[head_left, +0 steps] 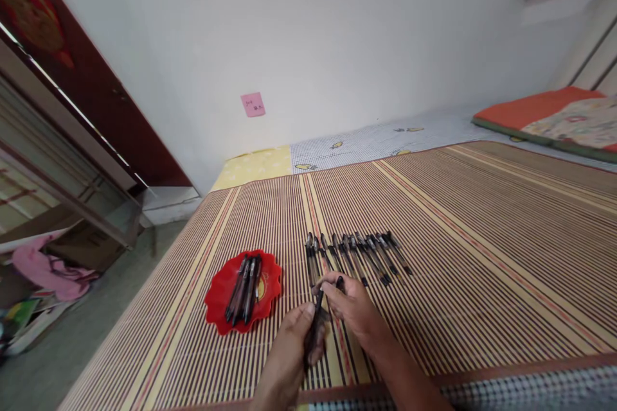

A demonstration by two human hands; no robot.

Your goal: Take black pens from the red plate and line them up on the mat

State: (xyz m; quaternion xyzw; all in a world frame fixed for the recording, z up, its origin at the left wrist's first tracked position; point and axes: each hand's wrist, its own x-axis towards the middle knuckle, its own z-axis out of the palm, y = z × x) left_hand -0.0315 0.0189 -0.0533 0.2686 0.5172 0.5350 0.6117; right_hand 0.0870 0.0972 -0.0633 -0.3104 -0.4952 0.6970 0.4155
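My left hand [292,340] is closed around a dark pen [317,318], which tilts up toward the other hand. At the pen's upper end, my right hand [349,302] pinches with thumb and fingers. A small black piece, perhaps a pen cap [340,283], sticks out between the right fingers; its exact kind is blurred. Just beyond my hands, several pens [357,257] with dark caps and clear barrels lie side by side in a slanting row. To the left, a red scalloped plate [216,289] holds several dark pens [245,289].
A striped bamboo mat [434,218] covers the bed under everything. Patterned sheet [347,141] shows along the wall. An orange folded quilt [535,112] lies at the far right. A pink note [253,104] is stuck on the wall. Left of the bed is floor [164,237] beside a dark red door [110,90].
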